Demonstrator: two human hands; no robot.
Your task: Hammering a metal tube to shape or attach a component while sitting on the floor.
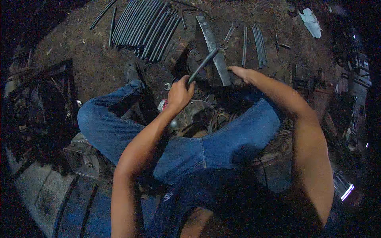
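Note:
My left hand (180,94) is closed around the lower end of a grey metal rod (204,65), which slants up and to the right. The rod's far end crosses over a long flat metal strip (210,37), or appears to from here. My right hand (243,74) is beside the strip's right edge, with a finger stretched toward it. Its other fingers are partly hidden in shadow, and I see nothing in them. Between my legs sits a dark, rounded metal thing (194,113), its kind unclear in the dim light.
Many similar rods (145,29) lie in a row on the dirt floor at the far left. Several thinner rods (260,47), a wrench (229,31) and a small T-shaped metal piece (281,42) lie to the right. A pale crumpled sheet (310,23) is farther right.

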